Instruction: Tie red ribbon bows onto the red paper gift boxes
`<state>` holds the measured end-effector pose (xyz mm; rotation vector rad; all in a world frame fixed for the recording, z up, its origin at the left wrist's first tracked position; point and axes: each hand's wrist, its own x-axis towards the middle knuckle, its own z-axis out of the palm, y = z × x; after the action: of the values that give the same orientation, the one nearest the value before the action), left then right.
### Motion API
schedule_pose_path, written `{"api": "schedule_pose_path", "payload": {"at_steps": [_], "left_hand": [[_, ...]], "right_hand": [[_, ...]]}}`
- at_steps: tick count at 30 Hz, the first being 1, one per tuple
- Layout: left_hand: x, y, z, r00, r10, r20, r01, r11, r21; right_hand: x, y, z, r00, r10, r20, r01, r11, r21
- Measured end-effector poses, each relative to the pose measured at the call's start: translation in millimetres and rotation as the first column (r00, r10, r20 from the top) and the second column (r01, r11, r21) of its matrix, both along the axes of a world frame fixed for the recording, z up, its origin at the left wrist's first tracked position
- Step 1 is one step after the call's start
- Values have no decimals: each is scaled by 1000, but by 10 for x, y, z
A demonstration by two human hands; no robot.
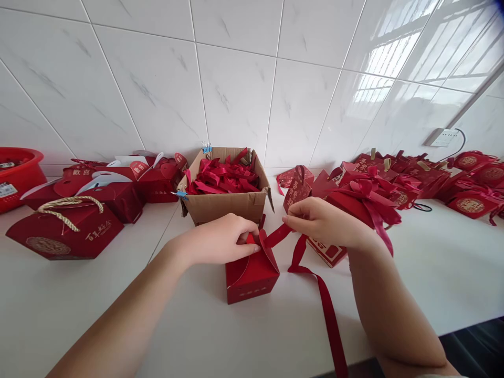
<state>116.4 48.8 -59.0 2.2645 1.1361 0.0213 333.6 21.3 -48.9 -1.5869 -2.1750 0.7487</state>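
Note:
A small red gift box (250,278) stands on the white table (79,310) right in front of me. My left hand (222,240) is closed over its top flaps, pressing them together. My right hand (321,223) pinches a red ribbon (326,310) just to the right of the box top. The ribbon runs from the flaps through my fingers and trails down over the table's front edge. Under my right wrist lies another small red box (328,252), partly hidden.
A cardboard carton (224,206) full of red ribbons stands behind the box. Larger red handled gift boxes (65,231) sit at left beside a red basin (18,176). A heap of ribbon-tied red boxes (413,184) fills the right, below a wall socket (443,137).

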Motion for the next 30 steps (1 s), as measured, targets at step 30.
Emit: {"api": "schedule_pose_path", "payload": {"at_steps": [30], "left_hand": [[35, -30, 92, 947, 135, 293, -76, 976, -206]], "right_hand": [[-25, 55, -96, 992, 116, 58, -120, 991, 60]]}}
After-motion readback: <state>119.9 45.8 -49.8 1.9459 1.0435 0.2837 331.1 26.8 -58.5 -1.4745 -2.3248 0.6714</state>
